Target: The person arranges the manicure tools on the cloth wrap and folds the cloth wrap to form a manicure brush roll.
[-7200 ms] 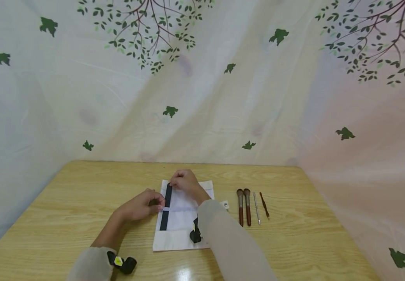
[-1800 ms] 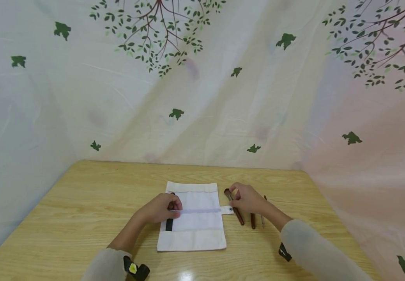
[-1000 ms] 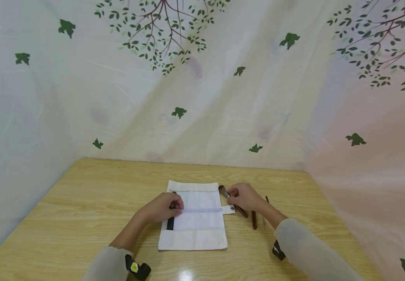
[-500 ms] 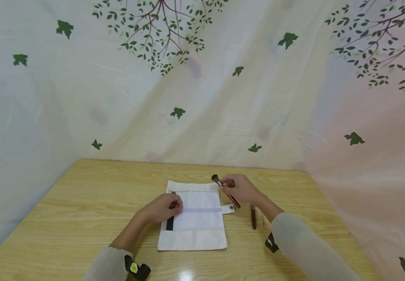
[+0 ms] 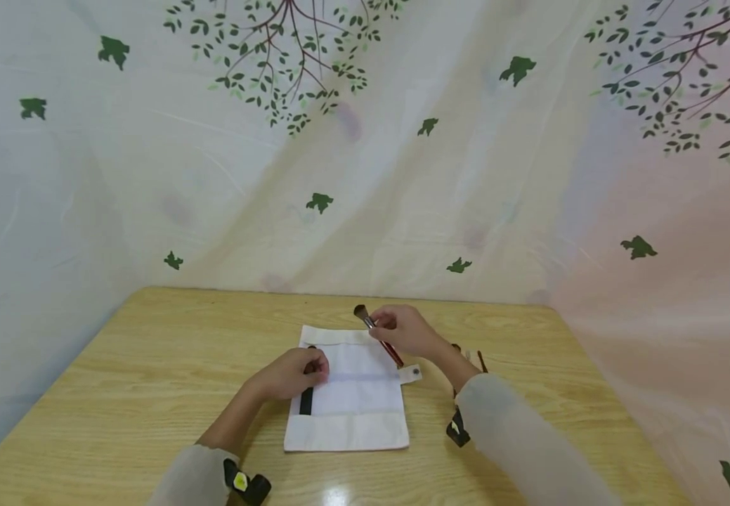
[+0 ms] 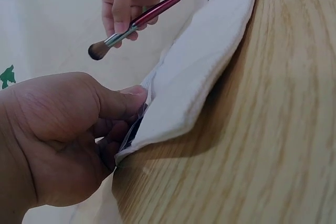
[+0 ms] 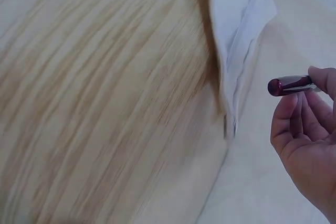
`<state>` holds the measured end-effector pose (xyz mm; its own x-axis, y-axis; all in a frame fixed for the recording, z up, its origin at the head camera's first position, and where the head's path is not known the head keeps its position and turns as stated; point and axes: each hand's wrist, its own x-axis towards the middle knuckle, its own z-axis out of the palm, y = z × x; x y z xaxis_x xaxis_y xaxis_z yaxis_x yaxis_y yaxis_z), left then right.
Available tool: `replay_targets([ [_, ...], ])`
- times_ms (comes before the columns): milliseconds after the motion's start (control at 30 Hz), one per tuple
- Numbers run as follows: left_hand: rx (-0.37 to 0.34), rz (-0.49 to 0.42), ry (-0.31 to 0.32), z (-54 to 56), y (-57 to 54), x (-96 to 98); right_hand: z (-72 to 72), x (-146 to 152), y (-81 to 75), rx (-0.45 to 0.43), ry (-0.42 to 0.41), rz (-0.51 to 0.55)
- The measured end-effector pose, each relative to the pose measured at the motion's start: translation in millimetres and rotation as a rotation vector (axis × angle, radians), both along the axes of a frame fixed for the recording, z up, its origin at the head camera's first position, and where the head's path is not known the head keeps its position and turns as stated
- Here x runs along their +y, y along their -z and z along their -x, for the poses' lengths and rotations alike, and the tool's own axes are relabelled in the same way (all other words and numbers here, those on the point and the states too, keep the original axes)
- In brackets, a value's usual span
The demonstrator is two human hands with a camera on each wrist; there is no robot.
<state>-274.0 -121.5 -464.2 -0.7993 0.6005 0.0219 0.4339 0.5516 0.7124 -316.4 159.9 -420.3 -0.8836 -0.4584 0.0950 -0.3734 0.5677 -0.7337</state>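
My right hand (image 5: 405, 329) pinches a makeup brush (image 5: 390, 350) with a red-brown handle and a dark bristle head. It is raised over the far right part of a white cloth brush roll (image 5: 365, 430), bristles toward the far left. In the left wrist view the brush (image 6: 157, 11) shows whole. My left hand (image 5: 289, 374) is at the roll's left side, thumb and fingers pinching the band across its middle. A flat black strip (image 5: 305, 403) lies under that band, partly hidden by my left hand. In the right wrist view, the handle end of the brush (image 7: 286, 85) points toward the camera.
A second brush and slim tools (image 5: 482, 361) lie right of the roll, mostly hidden behind my right forearm. A snap tab (image 5: 410, 374) sticks out from the roll's right edge. The wooden table (image 5: 200, 337) ends at a printed curtain (image 5: 365, 232).
My right hand has picked up the brush from the table on the right and carried it left and up over the roll. Earlier it was at the black strip. The left hand stays at the band.
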Motion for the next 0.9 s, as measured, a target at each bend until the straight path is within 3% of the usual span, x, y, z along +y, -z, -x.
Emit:
replay_targets([
  [367,0.021,-0.021,0.018,1.6,0.3,-1.8,3.5,-37,0.3,-0.034,0.015,0.091],
  [667,-0.011,-0.007,0.001,2.4,-0.1,-0.7,4.7,-61,0.6,-0.075,0.038,0.163],
  [900,0.004,-0.021,0.031,4.6,1.0,-0.6,2.2,-72,0.2,-0.139,0.078,0.237],
])
